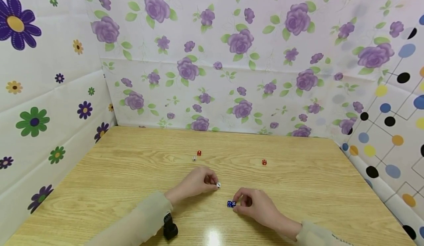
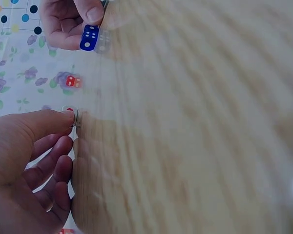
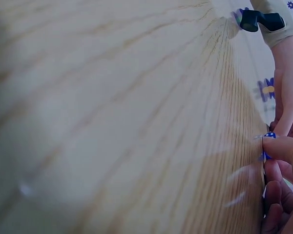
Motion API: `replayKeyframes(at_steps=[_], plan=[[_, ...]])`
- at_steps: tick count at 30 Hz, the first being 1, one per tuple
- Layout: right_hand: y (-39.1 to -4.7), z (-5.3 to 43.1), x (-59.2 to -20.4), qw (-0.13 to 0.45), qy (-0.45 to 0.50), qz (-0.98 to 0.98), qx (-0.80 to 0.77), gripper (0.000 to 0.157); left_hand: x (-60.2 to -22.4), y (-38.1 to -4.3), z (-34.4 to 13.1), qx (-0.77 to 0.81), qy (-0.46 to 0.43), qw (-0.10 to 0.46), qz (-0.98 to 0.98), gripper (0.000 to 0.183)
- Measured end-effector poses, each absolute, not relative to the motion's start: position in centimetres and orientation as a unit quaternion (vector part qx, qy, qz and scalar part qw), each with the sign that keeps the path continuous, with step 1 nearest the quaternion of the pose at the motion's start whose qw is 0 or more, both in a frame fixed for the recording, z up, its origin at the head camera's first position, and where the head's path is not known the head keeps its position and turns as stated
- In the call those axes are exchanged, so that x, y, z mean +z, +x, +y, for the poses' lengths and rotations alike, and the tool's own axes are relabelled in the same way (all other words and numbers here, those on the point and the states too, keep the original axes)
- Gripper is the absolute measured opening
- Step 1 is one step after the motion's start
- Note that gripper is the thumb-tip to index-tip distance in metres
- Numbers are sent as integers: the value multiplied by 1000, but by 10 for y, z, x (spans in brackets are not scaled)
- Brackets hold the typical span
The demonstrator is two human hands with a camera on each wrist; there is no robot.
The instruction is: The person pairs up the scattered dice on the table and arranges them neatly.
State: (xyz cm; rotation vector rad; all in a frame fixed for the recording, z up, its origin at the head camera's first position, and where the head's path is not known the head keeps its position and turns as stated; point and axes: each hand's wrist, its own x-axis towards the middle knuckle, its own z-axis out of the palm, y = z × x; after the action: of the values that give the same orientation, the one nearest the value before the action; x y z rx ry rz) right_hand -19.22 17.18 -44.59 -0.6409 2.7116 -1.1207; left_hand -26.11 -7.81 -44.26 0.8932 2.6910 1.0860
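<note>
Near the middle of the table, my left hand [image 1: 198,181] pinches a white die [image 1: 218,185] between thumb and fingertips. In the left wrist view, a red pip shows on that white die [image 2: 70,109] beside the thumb. Closer to the front, my right hand [image 1: 257,204] has thumb and forefinger on either side of a blue die [image 1: 233,203]. A second blue die [image 1: 229,204] sits right against it on the left. The right wrist view shows the thumb covering part of the blue dice [image 3: 269,135].
Farther back lie a red die [image 1: 199,153] and a white die [image 1: 194,158], close together. Another red die [image 1: 264,162] rests back right on the wooden table [image 1: 298,146]. A black wrist mount [image 1: 170,229] is at the left sleeve. Patterned cloths [image 1: 212,77] enclose the table.
</note>
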Motion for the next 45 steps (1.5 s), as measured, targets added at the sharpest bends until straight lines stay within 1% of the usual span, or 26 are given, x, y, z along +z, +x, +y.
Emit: replayKeyframes(at_steps=[24, 33, 40, 45], plan=[[-193, 173, -450, 67, -212, 898, -379, 13, -441, -253, -59, 355, 300, 61, 883, 8], [-193, 173, -451, 59, -219, 896, -382, 11, -441, -250, -51, 358, 309, 68, 879, 7], [-192, 173, -449, 64, -213, 896, -383, 10, -441, -248, -48, 350, 334, 47, 874, 8], [-191, 172, -448, 68, -216, 891, -393, 11, -441, -247, -47, 344, 331, 49, 877, 7]])
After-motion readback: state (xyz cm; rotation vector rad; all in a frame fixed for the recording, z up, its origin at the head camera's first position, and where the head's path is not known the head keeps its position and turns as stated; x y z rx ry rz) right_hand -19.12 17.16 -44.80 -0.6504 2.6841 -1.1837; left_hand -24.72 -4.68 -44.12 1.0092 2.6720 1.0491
